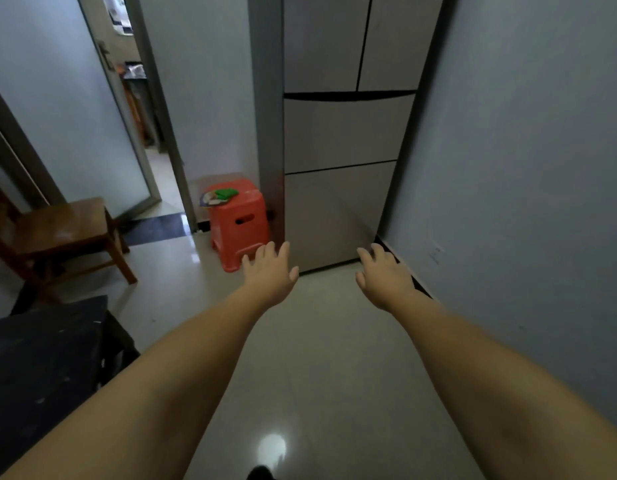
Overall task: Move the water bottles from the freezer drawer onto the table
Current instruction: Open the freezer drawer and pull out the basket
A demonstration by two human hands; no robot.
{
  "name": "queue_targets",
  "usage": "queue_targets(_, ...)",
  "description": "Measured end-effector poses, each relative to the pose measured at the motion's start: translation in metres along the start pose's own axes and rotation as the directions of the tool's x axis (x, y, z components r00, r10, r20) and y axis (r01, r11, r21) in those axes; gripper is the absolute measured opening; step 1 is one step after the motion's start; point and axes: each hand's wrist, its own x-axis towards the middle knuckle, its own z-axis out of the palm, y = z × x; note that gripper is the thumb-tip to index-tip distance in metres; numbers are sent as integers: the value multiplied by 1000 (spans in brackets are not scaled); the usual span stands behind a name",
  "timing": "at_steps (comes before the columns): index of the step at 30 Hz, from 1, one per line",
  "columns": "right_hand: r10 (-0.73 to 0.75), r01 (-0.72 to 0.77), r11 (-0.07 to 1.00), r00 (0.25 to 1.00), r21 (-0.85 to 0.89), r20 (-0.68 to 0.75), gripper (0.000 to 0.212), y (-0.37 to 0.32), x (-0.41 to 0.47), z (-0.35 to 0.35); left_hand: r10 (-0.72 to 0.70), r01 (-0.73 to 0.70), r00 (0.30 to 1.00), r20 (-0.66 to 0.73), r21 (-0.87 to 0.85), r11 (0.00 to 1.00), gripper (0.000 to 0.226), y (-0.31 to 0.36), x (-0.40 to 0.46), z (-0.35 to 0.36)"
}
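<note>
Dim indoor light, glare spot on glossy floor [270, 446], soft blur, wide-angle bending at edges

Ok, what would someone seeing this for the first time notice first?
Two bare arms stretch forward, the left hand and right hand open and empty. Straight ahead stands a tall pale fridge with every door and drawer shut. An orange plastic stool sits just left of it.

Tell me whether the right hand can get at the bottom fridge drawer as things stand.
Probably yes: the right hand is open and empty, and only bare floor lies before the closed bottom drawer. It isn't touching yet.
</note>
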Motion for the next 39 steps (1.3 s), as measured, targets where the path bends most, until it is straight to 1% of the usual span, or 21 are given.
queue_targets(3, -2, 2, 1000, 1000, -4, 1, 51, 9, 60, 4, -2, 2, 1000, 11, 10, 1000, 62, -5, 62, 6)
queue_targets(6, 33, -32, 999, 999, 1, -15, 50, 18, 128, 4, 9, -10, 1000, 7, 26, 1000, 62, -15, 133, 7)
queue_targets(11, 106, -104, 992, 994, 67, -22, 51, 24, 239, -4, 114, -114, 993, 10, 89, 989, 63, -21, 254, -20)
queue_targets(15, 122, -119, 990, 992, 75, -41, 51, 27, 317, -11, 116, -115, 993, -18, 53, 992, 63, -25, 344, -41)
queue_targets(20, 139, -139, 988, 990, 65, 4, 52, 36, 397, -10, 95, -95, 995, 26, 11, 995, 64, -32, 414, -30)
queue_targets(24, 78, -78, 996, 997, 43, -4, 53, 38, 472, -8, 34, -33, 999, 39, -46, 998, 64, -44, 479, -24)
queue_targets(29, 3, -2, 999, 1000, 33, -31, 51, 44, 575, -16, 2, -2, 1000, -9, 0, 1000, 63, -48, 573, -31)
queue_targets(35, -100, 102, 994, 990, 24, -99, 51, 50, 694, -47, -86, 82, 995, -39, -106, 991, 64, -38, 677, -41)
queue_targets(39, -170, 174, 984, 977, 26, -129, 51, 44, 738, -59, -145, 136, 988, -48, -154, 979, 71, -33, 714, -41)
